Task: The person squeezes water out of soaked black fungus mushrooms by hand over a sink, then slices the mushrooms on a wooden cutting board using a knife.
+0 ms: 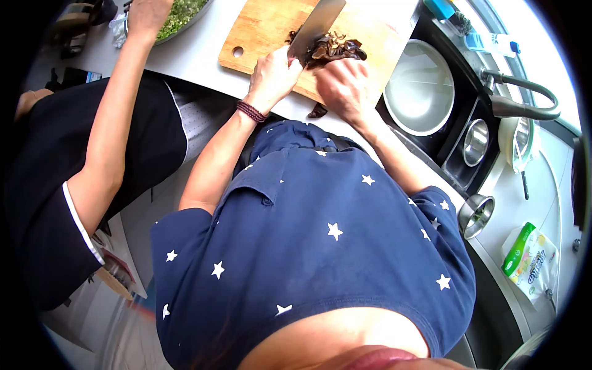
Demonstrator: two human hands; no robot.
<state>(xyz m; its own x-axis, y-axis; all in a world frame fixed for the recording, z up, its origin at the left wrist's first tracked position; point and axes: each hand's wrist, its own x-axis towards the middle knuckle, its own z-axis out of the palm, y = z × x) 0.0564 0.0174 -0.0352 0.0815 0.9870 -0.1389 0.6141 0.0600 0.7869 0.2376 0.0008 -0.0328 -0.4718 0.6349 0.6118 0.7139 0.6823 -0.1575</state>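
My left hand (275, 77), with a dark braided bracelet on its wrist, is closed round the handle of a broad kitchen knife (317, 28). The blade stands over a wooden cutting board (259, 31), beside a pile of dark wood ear mushrooms (338, 49). My right hand (345, 86), slightly blurred, has its fingers curled against the near side of the pile, partly hiding it. Shredded bits lie around the blade. A loose piece of wood ear (317, 111) rests near the counter's front edge.
To the right, a black sink holds a large metal bowl (419, 86) and a smaller one (476, 142), under a faucet (524, 102). A metal cup (476, 216) and a green-white packet (529, 259) lie nearer. At left, another person's arm (111, 123) reaches to a bowl of chopped greens (182, 18).
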